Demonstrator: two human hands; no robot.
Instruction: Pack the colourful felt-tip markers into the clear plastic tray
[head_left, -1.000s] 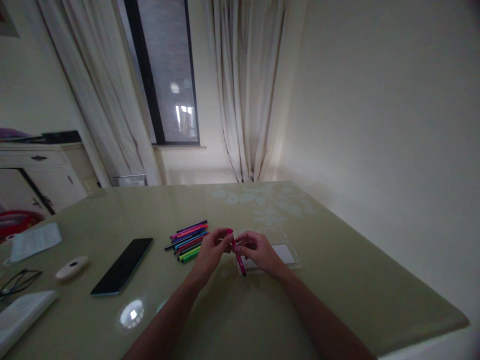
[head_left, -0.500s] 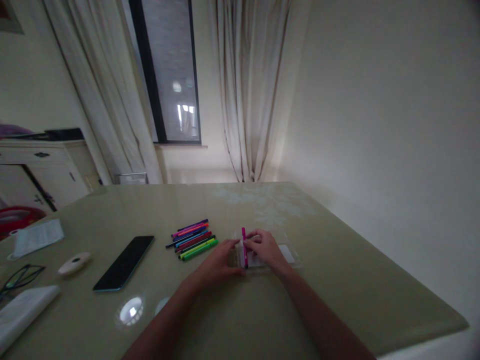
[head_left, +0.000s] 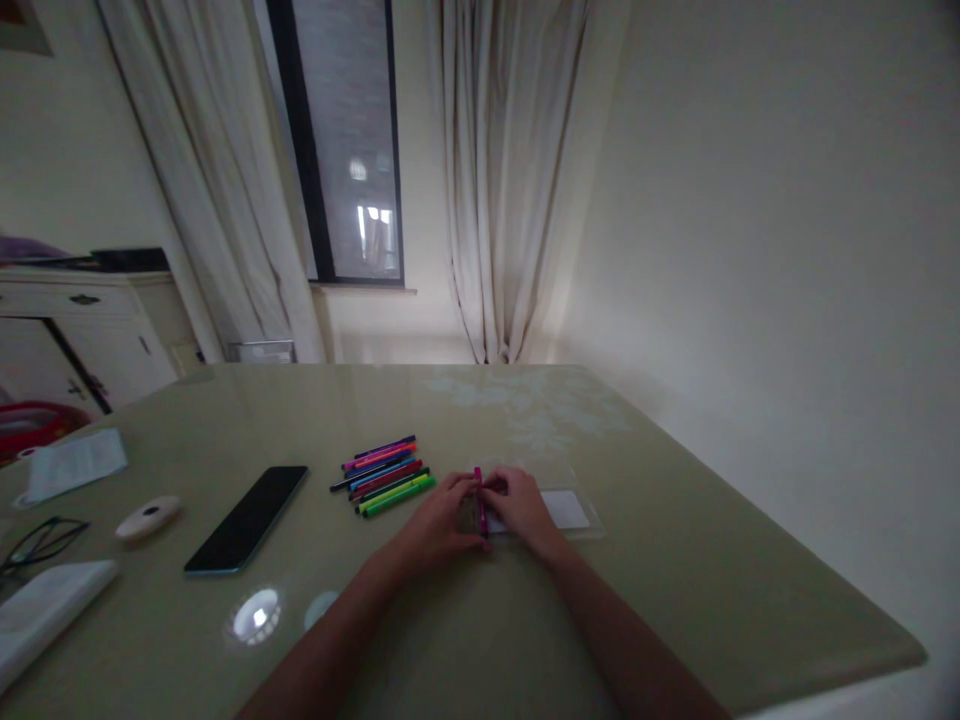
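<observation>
A magenta marker pen (head_left: 482, 522) lies crosswise at the left end of a clear plastic pouch (head_left: 595, 522) with a white card (head_left: 566, 508) in it. My right hand (head_left: 523, 508) is closed, its fingertips pinching the marker near its middle. Curled around the pouch's left end is my left hand (head_left: 442, 520), with its thumb by the marker's near end and its fingers by the far end. The pouch's edge is hidden behind those fingers. Left of the hands, several coloured markers (head_left: 386, 478) lie side by side on the table.
A black phone (head_left: 247, 520) lies on the glossy table (head_left: 675, 600), left of the markers. Farther left are a white mouse (head_left: 148, 520), glasses (head_left: 49, 542), a face mask (head_left: 79, 463) and a white box-like object (head_left: 52, 610). A wall runs along the right side.
The magenta marker has shifted slightly left and toward the pouch's left end, with my right hand moving along. More of the white card shows. My left hand stays nearly in place.
</observation>
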